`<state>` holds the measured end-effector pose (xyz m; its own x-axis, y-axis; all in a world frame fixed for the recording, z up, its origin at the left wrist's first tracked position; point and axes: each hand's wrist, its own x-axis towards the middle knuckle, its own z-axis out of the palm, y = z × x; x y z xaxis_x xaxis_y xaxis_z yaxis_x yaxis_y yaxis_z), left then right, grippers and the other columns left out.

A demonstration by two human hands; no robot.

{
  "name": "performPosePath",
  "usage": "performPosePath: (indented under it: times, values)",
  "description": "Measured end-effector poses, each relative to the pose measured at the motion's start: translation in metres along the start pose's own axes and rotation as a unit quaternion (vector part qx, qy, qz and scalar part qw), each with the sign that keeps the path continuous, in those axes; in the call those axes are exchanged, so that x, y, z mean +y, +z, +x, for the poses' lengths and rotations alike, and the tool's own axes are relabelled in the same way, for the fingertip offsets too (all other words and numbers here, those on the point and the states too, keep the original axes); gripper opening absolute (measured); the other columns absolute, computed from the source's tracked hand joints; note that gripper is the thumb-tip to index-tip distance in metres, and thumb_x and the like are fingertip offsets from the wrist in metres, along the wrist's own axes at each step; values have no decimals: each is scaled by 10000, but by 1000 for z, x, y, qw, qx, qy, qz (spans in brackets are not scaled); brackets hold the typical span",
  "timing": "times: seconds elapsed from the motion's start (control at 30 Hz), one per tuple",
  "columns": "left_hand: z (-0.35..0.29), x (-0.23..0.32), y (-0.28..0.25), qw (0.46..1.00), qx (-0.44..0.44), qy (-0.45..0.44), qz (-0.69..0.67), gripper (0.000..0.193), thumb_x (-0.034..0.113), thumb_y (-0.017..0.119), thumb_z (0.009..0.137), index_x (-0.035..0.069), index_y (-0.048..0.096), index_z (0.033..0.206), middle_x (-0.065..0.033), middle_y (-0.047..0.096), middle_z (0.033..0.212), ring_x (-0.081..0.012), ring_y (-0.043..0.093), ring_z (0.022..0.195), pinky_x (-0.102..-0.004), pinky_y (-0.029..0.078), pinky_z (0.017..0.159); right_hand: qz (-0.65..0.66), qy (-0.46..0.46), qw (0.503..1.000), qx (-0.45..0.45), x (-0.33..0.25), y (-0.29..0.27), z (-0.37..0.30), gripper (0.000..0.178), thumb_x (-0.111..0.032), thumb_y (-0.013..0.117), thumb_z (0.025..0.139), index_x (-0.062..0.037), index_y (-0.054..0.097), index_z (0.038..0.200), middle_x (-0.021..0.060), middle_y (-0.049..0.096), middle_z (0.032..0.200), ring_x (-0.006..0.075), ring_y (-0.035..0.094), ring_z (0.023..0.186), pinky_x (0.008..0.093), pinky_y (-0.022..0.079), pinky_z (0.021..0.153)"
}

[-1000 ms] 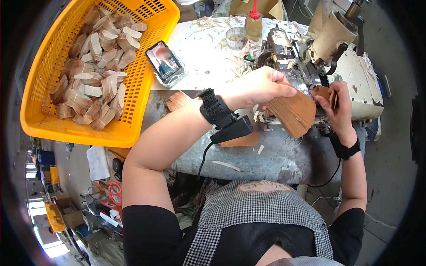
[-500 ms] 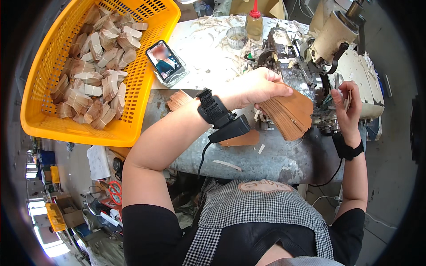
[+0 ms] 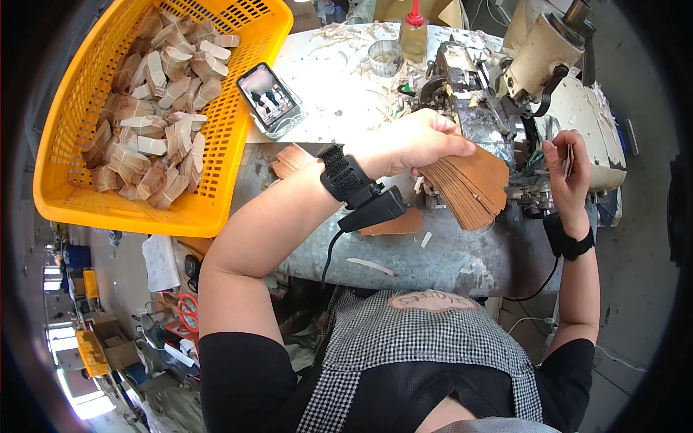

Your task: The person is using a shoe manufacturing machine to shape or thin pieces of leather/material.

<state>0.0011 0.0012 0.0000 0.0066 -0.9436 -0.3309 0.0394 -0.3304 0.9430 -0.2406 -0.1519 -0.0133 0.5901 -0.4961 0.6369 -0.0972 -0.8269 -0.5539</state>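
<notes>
My left hand is closed on a fanned stack of brown leather pieces, thumb on top. The stack hangs over the front of the metal bed, beside the machine. To the right of the machine's head, my right hand is raised with thumb and fingers drawn together. A thin, pale-edged thing shows between them, too small to make out. Partly under my left wrist lie another brown leather piece and a fanned bundle of pieces.
A yellow plastic basket full of banded bundles stands at left. Beside it a phone leans on the white tabletop, near a clear cup and a red-tipped bottle. Scraps litter the table. A cable hangs from my left wrist device.
The picture on the phone screen has changed. My left hand and the leather stack stay almost where they were; my right hand has shifted very slightly.
</notes>
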Motion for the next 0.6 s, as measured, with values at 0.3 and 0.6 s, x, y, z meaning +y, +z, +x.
performPosePath:
  times: [0.3,0.6]
  values:
    - [-1,-3,-1,1000,11,0,17,210,287,695,844,81,669,810,2,605,638,-64,504,432,-216,363,352,3,2,1000,-3,1,1,-1,154,-79,671,891,-26,529,922,-1,463,785,89,394,680,225,331,603]
    - [0,-3,-1,1000,3,-12,12,217,281,703,839,75,661,786,-4,604,629,-70,503,416,-223,367,344,2,6,1000,-3,0,2,-1,153,-71,666,891,-25,520,904,1,455,773,94,392,674,230,331,599]
